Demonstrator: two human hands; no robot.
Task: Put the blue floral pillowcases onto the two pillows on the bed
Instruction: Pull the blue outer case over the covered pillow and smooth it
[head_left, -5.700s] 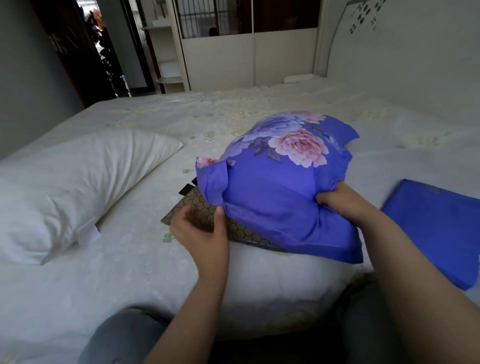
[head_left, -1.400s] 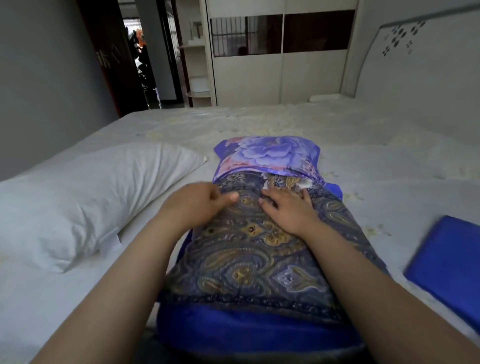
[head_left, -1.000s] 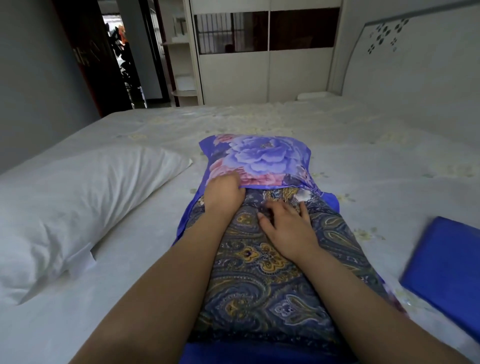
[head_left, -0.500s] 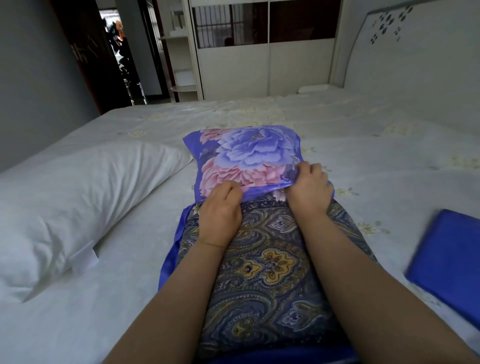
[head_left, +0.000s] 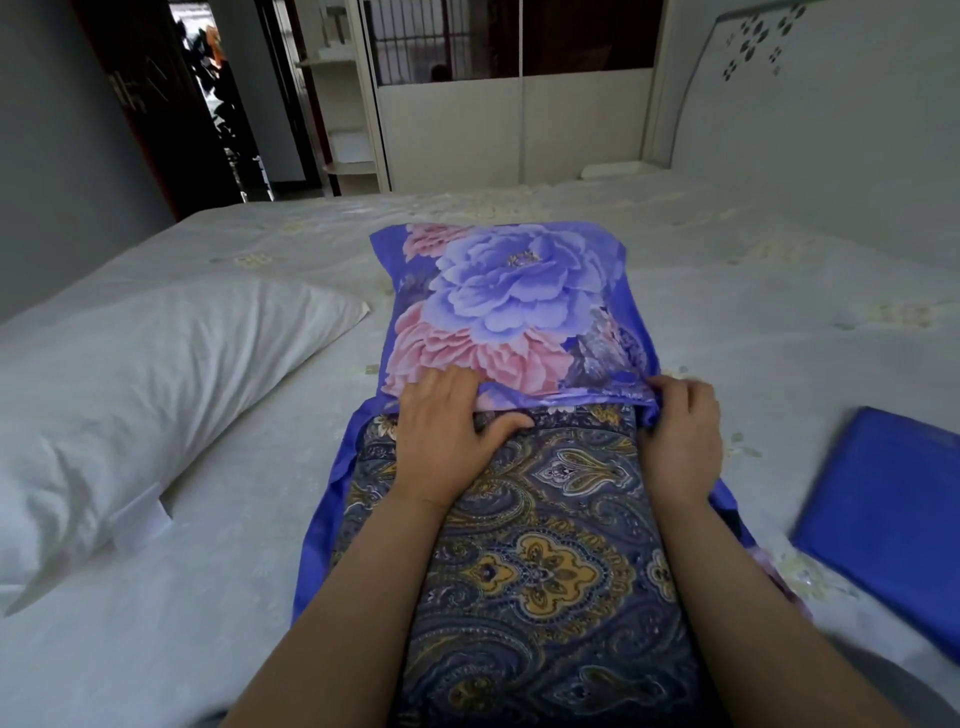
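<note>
First pillow: the paisley-covered pillow (head_left: 540, 561) is lying lengthwise in the middle of the bed (head_left: 753, 312), running from the near edge toward the far side, with only its far end sitting inside a case.
First pillowcase: the blue floral pillowcase (head_left: 509, 306) is covering that far end; its open hem is bunching across the pillow, while blue fabric is trailing flat along both long sides toward the near edge.
Left hand: the left hand (head_left: 447, 431) is lying on the pillow with its fingers tucked at the hem and the thumb spread over the paisley; whether it is pinching the cloth I cannot tell.
Right hand: the right hand (head_left: 680, 431) is curling its fingers round the hem at the pillow's right side, grasping the cloth.
Second pillow: the white pillow (head_left: 145, 395) is lying bare along the left edge of the bed, well apart from both hands.
Second pillowcase: the folded blue pillowcase (head_left: 893, 519) is resting by the right edge, untouched.
Progress: judging by this, the first pillow is under halfway sheathed and the second has not been started.
Remaining: the hem needs drawing down the rest of the pillow, then the whole job needs repeating on the white one.
</note>
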